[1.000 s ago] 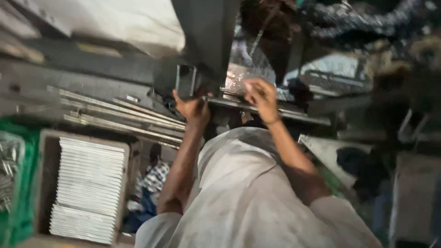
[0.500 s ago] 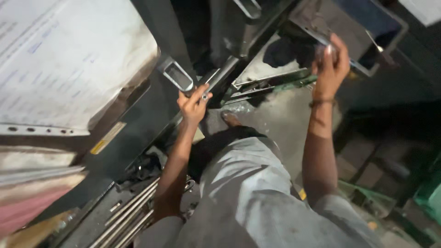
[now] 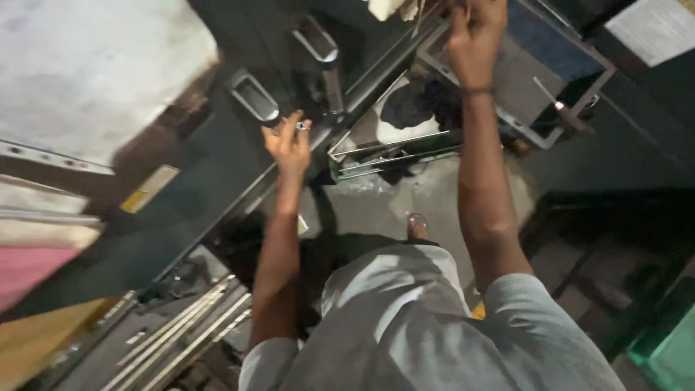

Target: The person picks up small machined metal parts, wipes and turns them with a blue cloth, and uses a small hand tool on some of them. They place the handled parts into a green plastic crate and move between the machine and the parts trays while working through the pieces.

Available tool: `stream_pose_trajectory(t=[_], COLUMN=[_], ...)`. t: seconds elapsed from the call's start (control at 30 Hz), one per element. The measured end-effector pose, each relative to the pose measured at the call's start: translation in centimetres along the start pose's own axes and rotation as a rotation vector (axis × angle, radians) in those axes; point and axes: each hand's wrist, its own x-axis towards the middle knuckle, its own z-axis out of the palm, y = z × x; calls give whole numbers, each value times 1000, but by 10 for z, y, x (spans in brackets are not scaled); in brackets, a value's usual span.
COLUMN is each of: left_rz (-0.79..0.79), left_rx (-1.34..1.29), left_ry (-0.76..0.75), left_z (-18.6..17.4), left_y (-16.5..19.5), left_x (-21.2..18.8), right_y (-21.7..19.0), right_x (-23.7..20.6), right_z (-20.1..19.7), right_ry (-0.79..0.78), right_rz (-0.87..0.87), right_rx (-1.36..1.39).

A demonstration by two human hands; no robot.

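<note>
Dark metal fills most of the view: a large black machine [image 3: 195,188] is seen from above, with a person in a grey shirt [image 3: 427,333] leaning towards it, both bare arms stretched forward. The left hand [image 3: 289,145] is raised in front of the machine's sloping panel, fingers loosely curled, and a small shiny metal piece [image 3: 302,126] is pinched at the fingertips. Just beside that hand, a silver recessed handle [image 3: 253,95] is set into the panel, and a second handle [image 3: 316,38] sits further up.

The right hand [image 3: 474,32] is lifted higher, near the top edge of the view, closed around something thin; what it grips cannot be told, as the spot is blurred and partly cut off. A dark band is worn at its wrist. Below that arm, an open metal tray [image 3: 394,148] with a dark rag in it is seen, and a grey box [image 3: 557,80] lies to the right. Long steel bars [image 3: 188,329] are laid side by side at the lower left. A foot [image 3: 416,226] is visible on the concrete floor [image 3: 376,206].
</note>
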Motion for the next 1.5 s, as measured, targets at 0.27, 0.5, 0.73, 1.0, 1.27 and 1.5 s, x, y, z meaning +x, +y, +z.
stream_pose_trajectory(t=[0.27, 0.5, 0.73, 1.0, 1.27, 1.5], left_rz=[-75, -324, -883, 482, 2827, 2334], left_rx=[390, 284, -286, 582, 2224, 2647], left_ry=[107, 468, 14, -1012, -967, -414], left_z=[73, 239, 399, 360, 323, 269], left_y=[32, 155, 281, 278, 248, 217], left_x=[12, -30, -164, -198, -205, -221], right_y=[-12, 127, 224, 118, -4, -22], right_x=[-85, -135, -155, -121, -133, -181], right_z=[-288, -512, -571, -520, -451, -423], right_ry=[-85, -240, 58, -25, -760, -802], right_rz=[181, 294, 351, 120, 514, 729], right_rx=[-792, -811, -546, -272, 138, -78])
